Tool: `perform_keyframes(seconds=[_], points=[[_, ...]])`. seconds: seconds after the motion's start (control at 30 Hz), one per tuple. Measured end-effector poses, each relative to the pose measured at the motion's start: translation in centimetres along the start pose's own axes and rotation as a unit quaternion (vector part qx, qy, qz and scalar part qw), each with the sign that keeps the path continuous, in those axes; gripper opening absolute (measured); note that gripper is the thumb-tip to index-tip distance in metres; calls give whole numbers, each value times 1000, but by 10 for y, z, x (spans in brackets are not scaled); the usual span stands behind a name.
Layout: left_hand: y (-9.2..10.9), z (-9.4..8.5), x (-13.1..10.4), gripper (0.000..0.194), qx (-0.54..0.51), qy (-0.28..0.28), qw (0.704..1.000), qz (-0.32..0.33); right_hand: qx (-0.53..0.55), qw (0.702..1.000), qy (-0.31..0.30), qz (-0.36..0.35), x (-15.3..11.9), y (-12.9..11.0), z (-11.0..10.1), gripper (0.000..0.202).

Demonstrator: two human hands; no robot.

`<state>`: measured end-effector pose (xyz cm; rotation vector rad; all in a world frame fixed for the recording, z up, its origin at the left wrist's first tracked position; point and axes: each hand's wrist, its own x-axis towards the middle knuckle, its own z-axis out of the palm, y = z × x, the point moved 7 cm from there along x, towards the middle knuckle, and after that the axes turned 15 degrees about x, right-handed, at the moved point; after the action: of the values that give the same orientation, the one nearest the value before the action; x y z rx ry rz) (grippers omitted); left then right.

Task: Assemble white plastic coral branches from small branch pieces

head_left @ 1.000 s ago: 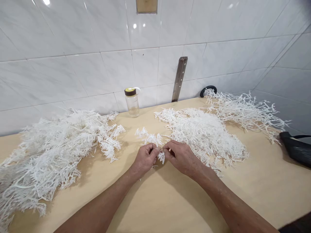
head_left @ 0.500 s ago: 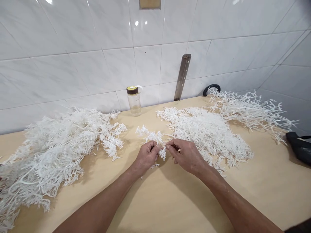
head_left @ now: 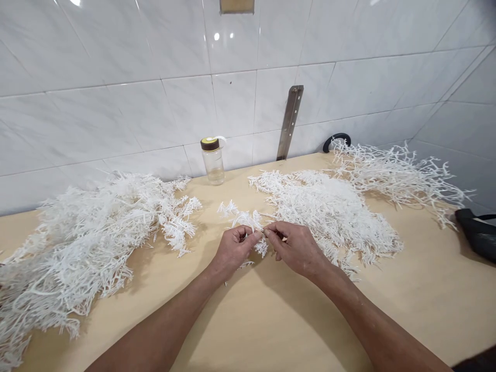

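Note:
In the head view, both my hands meet over the middle of the table, fingertips almost touching. My left hand (head_left: pixel 237 248) is closed in a pinch on a white branched plastic sprig (head_left: pixel 248 220), whose feathery tips stick out beyond the fingers. My right hand (head_left: pixel 291 245) pinches at the sprig's thin end; the exact grip is hidden by the fingers. A small tuft hangs between the two hands. To the left lies a big heap of similar white sprigs (head_left: pixel 104 232). Close beyond my right hand spreads another pile of fine white sprigs (head_left: pixel 329 212).
Longer bare white branches (head_left: pixel 399 175) lie at the back right. A clear bottle (head_left: pixel 214 168) with a dark lid stands near the tiled wall (head_left: pixel 155 119), where a metal strip (head_left: pixel 290 124) leans. Black objects, one curved (head_left: pixel 336 139) and one at the right edge (head_left: pixel 478 235), rest on the table (head_left: pixel 302 330).
My left thumb has shifted slightly right, closer to my right fingertips. The hands otherwise stay in place, and the piles look the same.

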<state>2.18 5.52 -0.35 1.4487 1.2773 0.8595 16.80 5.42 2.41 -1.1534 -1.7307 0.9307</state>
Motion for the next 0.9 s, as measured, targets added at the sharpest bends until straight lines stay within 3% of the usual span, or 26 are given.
perform_keyframes(seconds=[0.43,0.77,0.9], points=[[1,3,-2,46,-7,-40,999,-25,4,994,28,-101,-1,-11,3,18],[4,7,-2,44,-62,-73,995,-25,-107,981,7,-164,-4,-23,12,21],[1,11,-5,44,-59,-101,993,-19,-136,971,94,-173,-1,-20,-8,22]])
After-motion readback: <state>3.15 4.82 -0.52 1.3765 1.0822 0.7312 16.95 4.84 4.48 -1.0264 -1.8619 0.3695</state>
